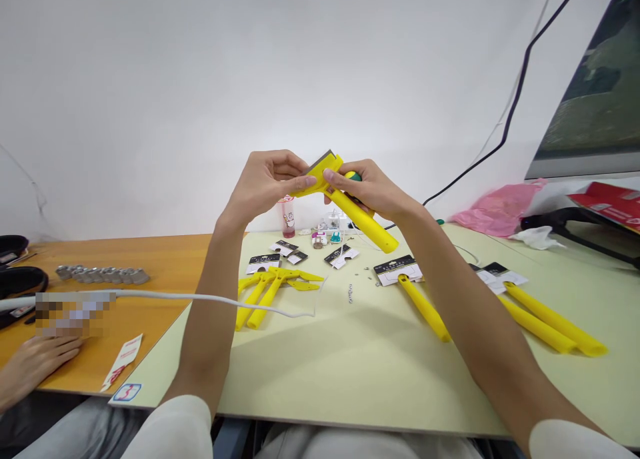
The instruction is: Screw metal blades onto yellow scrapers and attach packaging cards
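Raised above the table is a yellow plastic scraper [364,220] with a dark flat blade [320,160] along its head. My left hand [270,179] pinches one end of the head, thumb in front and fingers behind. On the other end, my right hand [373,187] grips the head near the neck, thumb on the front face. A green and yellow handle-like piece [353,176] is tucked in the right hand, mostly hidden by its fingers. The scraper's handle slants down to the right. Below lies a short row of small metal nuts [350,294].
Yellow scraper parts [270,292] are piled at left; more yellow scrapers [425,309] lie at right with black-and-white cards [397,270]. A cup [289,218] and plugs [335,236] stand behind. A white cable [200,297] crosses the left; another person's hand [43,362] rests there.
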A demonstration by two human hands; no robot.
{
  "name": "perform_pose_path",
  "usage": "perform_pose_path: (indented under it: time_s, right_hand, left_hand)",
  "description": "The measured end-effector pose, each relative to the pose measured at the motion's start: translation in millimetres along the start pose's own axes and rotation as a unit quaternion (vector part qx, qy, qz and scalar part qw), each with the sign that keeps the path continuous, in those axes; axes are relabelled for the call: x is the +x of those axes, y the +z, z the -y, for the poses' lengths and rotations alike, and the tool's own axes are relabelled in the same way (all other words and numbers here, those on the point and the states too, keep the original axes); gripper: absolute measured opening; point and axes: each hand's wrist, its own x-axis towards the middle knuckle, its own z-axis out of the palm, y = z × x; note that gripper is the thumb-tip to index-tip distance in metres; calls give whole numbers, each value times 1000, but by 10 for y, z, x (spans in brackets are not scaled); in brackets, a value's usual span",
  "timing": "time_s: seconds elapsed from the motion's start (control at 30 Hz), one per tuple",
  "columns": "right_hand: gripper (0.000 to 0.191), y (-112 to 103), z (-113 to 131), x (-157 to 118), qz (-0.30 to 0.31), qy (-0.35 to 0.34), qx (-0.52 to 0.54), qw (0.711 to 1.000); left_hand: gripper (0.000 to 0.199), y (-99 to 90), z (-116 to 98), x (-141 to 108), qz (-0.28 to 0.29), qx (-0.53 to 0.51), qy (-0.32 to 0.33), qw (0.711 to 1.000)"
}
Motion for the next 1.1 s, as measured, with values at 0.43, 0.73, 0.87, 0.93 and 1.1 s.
perform_pose_path:
  time_s: [0.43, 0.73, 0.87, 0.93, 1.1]
  right_hand:
    - [53, -13, -39, 4, -4, -35, -9, 999]
    - [49, -8, -60, 9, -1, -41, -19, 999]
    - [48, -4, -40, 1, -5, -33, -19, 999]
    - [47, -3, -24, -5, -8, -26, -17, 999]
    - [49, -4, -14, -9, -5, -22, -5, 1000]
  left_hand:
    - [36, -2, 6, 15, -17, 10, 22, 1000]
    - [46, 1, -26, -8, 23, 4, -1, 1000]
    - [50, -2, -37, -15, 19, -4, -7, 1000]
    - [50, -1, -36, -14, 17, -9, -9, 1000]
    - [44, 0, -16, 3, 0, -17, 1, 1000]
